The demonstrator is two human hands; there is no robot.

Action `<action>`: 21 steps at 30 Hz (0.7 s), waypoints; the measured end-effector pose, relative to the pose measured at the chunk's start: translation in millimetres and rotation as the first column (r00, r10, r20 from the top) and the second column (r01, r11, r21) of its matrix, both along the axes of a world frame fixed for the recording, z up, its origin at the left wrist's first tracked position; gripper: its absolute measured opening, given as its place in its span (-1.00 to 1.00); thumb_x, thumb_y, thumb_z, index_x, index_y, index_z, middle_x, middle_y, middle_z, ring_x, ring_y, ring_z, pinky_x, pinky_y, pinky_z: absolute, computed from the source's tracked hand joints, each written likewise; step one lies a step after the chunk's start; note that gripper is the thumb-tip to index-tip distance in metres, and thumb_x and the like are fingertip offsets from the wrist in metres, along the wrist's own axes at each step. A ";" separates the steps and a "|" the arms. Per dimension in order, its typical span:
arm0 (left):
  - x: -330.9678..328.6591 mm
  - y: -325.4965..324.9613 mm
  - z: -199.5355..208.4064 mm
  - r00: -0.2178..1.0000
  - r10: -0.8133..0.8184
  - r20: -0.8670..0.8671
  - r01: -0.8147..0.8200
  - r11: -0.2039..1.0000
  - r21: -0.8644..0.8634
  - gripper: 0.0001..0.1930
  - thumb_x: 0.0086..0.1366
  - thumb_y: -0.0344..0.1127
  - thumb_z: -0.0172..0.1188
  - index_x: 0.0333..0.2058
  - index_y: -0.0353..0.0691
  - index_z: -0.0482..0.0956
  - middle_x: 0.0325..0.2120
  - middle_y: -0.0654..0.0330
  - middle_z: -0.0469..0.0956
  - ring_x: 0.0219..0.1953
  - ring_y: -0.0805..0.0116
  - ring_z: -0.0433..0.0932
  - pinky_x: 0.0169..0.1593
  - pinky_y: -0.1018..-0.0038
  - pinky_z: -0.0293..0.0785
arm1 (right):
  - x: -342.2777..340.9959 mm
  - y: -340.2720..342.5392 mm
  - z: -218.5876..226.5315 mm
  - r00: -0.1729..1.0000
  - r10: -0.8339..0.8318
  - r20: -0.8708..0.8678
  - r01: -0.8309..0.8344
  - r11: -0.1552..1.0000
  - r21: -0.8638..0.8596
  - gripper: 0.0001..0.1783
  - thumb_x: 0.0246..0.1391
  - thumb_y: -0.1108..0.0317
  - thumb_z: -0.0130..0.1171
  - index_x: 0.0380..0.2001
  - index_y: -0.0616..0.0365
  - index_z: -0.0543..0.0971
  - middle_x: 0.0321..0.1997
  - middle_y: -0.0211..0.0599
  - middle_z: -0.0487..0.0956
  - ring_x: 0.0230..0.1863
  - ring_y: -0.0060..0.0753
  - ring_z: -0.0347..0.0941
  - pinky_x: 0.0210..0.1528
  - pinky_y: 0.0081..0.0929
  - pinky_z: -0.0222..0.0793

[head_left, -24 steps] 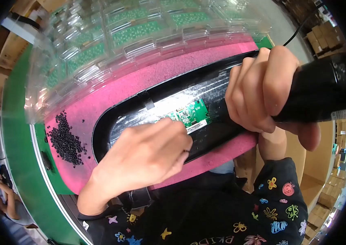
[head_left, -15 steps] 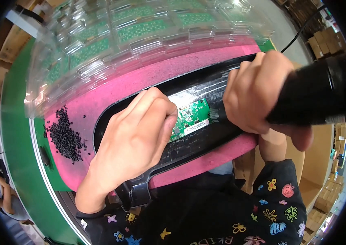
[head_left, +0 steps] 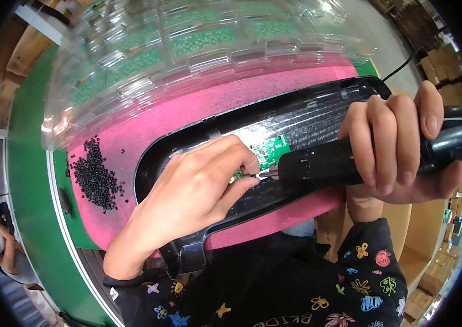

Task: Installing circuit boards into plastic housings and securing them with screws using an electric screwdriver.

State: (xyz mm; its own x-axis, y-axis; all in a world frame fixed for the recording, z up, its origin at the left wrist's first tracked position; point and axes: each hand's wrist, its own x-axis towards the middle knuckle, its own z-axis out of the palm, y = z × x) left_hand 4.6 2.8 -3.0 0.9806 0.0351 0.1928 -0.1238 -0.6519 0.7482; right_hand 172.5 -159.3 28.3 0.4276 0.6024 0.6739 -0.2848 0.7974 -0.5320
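My right hand (head_left: 386, 147) wraps round the thick black body of an electric screwdriver (head_left: 318, 166), held nearly level and pointing left. Its metal bit (head_left: 268, 174) reaches the pinched fingertips of my left hand (head_left: 201, 177). Whatever sits between that thumb and forefinger is too small to make out. Behind these fingertips a green circuit board (head_left: 274, 151) lies inside a long black plastic housing (head_left: 307, 128); my left hand hides part of the board. The wrist of my left hand crosses the housing's near left edge.
A pile of small black screws (head_left: 95, 177) lies on the pink mat (head_left: 133, 128) left of the housing. Clear plastic trays (head_left: 198, 57) with green boards are stacked along the far side. Cardboard boxes (head_left: 446, 65) stand at the right. Another person (head_left: 10, 240) is far left.
My right hand has turned the screwdriver from upright-looking to level, bringing its bit to my left fingertips. My left hand has shifted slightly right, its thumb and forefinger now at the bit.
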 end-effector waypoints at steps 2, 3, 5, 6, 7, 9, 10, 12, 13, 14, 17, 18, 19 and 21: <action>-2.2 0.6 -1.3 1.000 -0.026 0.007 0.026 0.994 -0.108 -0.83 0.11 -0.58 0.32 -0.34 -0.32 0.52 -0.40 0.14 0.53 -0.43 0.24 0.54 -0.35 0.43 0.46 | 0.8 5.3 -5.9 0.999 0.026 0.032 -0.028 0.998 0.056 -0.55 0.10 0.10 0.29 -0.21 0.18 0.33 -0.60 -0.42 0.53 -0.71 -0.62 0.48 -0.63 -0.68 0.55; -2.1 1.0 -1.4 1.000 -0.028 0.004 0.028 0.994 -0.107 -0.83 0.11 -0.58 0.32 -0.34 -0.32 0.52 -0.40 0.14 0.53 -0.43 0.24 0.54 -0.35 0.43 0.46 | 2.1 6.4 -8.0 0.997 0.039 0.072 -0.046 0.994 0.104 -0.55 0.09 0.12 0.29 -0.21 0.19 0.33 -0.60 -0.40 0.54 -0.71 -0.61 0.50 -0.64 -0.67 0.56; -2.4 2.0 -1.2 0.999 -0.042 0.000 0.042 0.992 -0.120 -0.84 0.12 -0.58 0.31 -0.34 -0.34 0.51 -0.40 0.13 0.53 -0.44 0.24 0.53 -0.35 0.44 0.46 | 3.5 5.2 -9.5 0.995 0.048 0.086 -0.057 0.993 0.105 -0.56 0.08 0.14 0.29 -0.21 0.19 0.33 -0.59 -0.37 0.55 -0.70 -0.59 0.52 -0.63 -0.65 0.57; -1.8 1.8 -0.8 0.999 -0.047 -0.001 0.046 0.992 -0.119 -0.84 0.12 -0.58 0.31 -0.34 -0.34 0.51 -0.40 0.13 0.53 -0.44 0.24 0.53 -0.35 0.44 0.46 | 2.4 4.6 -8.8 0.997 0.036 0.074 -0.043 0.994 0.096 -0.56 0.09 0.14 0.29 -0.20 0.19 0.33 -0.59 -0.37 0.55 -0.71 -0.58 0.52 -0.63 -0.65 0.58; -1.5 1.6 -0.2 0.999 -0.051 -0.009 0.049 0.989 -0.140 -0.84 0.12 -0.59 0.31 -0.33 -0.34 0.51 -0.39 0.12 0.54 -0.43 0.23 0.53 -0.35 0.45 0.45 | 1.3 3.7 -8.0 0.998 0.024 0.062 -0.029 0.996 0.087 -0.55 0.09 0.13 0.29 -0.20 0.20 0.33 -0.59 -0.37 0.55 -0.71 -0.58 0.51 -0.63 -0.65 0.58; -0.8 3.5 0.6 0.998 -0.060 -0.017 0.056 0.985 -0.160 -0.84 0.12 -0.59 0.30 -0.32 -0.34 0.52 -0.38 0.11 0.54 -0.43 0.23 0.53 -0.35 0.46 0.45 | -0.4 0.8 -6.5 0.999 0.017 0.032 -0.020 0.997 0.068 -0.55 0.09 0.13 0.28 -0.19 0.20 0.33 -0.59 -0.36 0.55 -0.71 -0.57 0.51 -0.64 -0.65 0.57; -0.2 6.0 1.1 0.994 -0.098 -0.044 0.086 0.973 -0.212 -0.87 0.19 -0.55 0.26 -0.29 -0.36 0.52 -0.36 0.06 0.54 -0.37 0.11 0.56 -0.32 0.36 0.46 | -1.1 -0.2 -6.3 1.000 0.014 0.003 -0.014 0.999 0.049 -0.55 0.09 0.13 0.28 -0.19 0.20 0.33 -0.59 -0.36 0.55 -0.71 -0.57 0.51 -0.64 -0.65 0.56; 0.8 5.8 2.1 0.988 -0.138 -0.069 0.115 0.958 -0.264 -0.89 0.26 -0.51 0.21 -0.25 -0.38 0.52 -0.35 0.02 0.54 -0.31 0.00 0.58 -0.29 0.27 0.47 | -3.8 0.5 -5.9 1.000 -0.015 -0.006 0.015 0.998 0.061 -0.55 0.10 0.12 0.27 -0.18 0.19 0.33 -0.58 -0.35 0.55 -0.71 -0.56 0.51 -0.66 -0.66 0.55; 0.9 3.3 2.7 0.991 -0.127 -0.029 0.116 0.959 -0.260 -0.89 0.27 -0.51 0.20 -0.23 -0.38 0.52 -0.34 0.01 0.55 -0.30 0.00 0.58 -0.28 0.27 0.48 | -5.0 1.4 -5.6 0.999 -0.039 -0.015 0.040 0.997 0.073 -0.55 0.11 0.11 0.27 -0.17 0.19 0.33 -0.57 -0.34 0.55 -0.71 -0.56 0.51 -0.67 -0.66 0.53; 1.0 1.6 3.3 0.993 -0.117 0.011 0.116 0.959 -0.257 -0.88 0.28 -0.51 0.18 -0.21 -0.38 0.53 -0.33 0.01 0.56 -0.29 0.00 0.59 -0.27 0.28 0.48 | -5.7 2.3 -6.5 0.999 -0.041 -0.016 0.042 0.996 0.074 -0.55 0.11 0.11 0.27 -0.17 0.19 0.33 -0.57 -0.34 0.55 -0.71 -0.56 0.51 -0.67 -0.66 0.53; -3.0 4.7 4.9 0.984 -0.175 -0.016 0.162 0.939 -0.305 -0.89 0.24 -0.56 0.16 -0.25 -0.43 0.57 -0.37 0.05 0.58 -0.41 0.18 0.58 -0.29 0.41 0.49 | -8.4 8.3 -20.2 1.000 0.008 0.010 -0.009 0.991 0.135 -0.53 0.15 0.05 0.24 -0.15 0.16 0.32 -0.54 -0.35 0.56 -0.70 -0.57 0.51 -0.68 -0.66 0.51; -2.2 4.8 6.1 0.984 -0.180 -0.017 0.167 0.938 -0.305 -0.89 0.24 -0.56 0.16 -0.25 -0.43 0.57 -0.37 0.05 0.58 -0.41 0.18 0.58 -0.29 0.41 0.49 | -8.8 8.5 -22.8 1.000 0.019 0.022 -0.022 0.988 0.154 -0.53 0.16 0.03 0.23 -0.14 0.15 0.31 -0.53 -0.35 0.57 -0.69 -0.57 0.52 -0.68 -0.66 0.51; -1.0 5.1 7.1 0.988 -0.152 -0.037 0.131 0.931 -0.340 -0.91 0.23 -0.57 0.18 -0.27 -0.42 0.57 -0.40 0.06 0.58 -0.41 0.21 0.59 -0.29 0.43 0.49 | -9.3 8.6 -24.4 0.999 0.030 0.034 -0.036 0.984 0.173 -0.52 0.17 0.01 0.23 -0.13 0.14 0.31 -0.52 -0.35 0.57 -0.69 -0.58 0.52 -0.68 -0.66 0.50; -3.6 6.9 5.7 0.992 -0.106 -0.062 0.076 0.924 -0.374 -0.92 0.22 -0.58 0.19 -0.30 -0.41 0.57 -0.43 0.07 0.59 -0.41 0.24 0.60 -0.28 0.45 0.50 | -12.5 12.8 -21.2 0.997 0.059 0.043 -0.067 0.979 0.191 -0.51 0.18 -0.01 0.22 -0.12 0.13 0.30 -0.51 -0.35 0.57 -0.69 -0.58 0.52 -0.68 -0.66 0.50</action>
State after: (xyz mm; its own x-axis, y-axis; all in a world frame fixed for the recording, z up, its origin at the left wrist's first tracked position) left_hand 1.0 9.7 2.7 0.9946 -0.0014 0.1041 -0.0992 -0.3153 0.9438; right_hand 160.0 -146.5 7.1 0.3654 0.4847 0.7947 -0.3207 0.8670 -0.3813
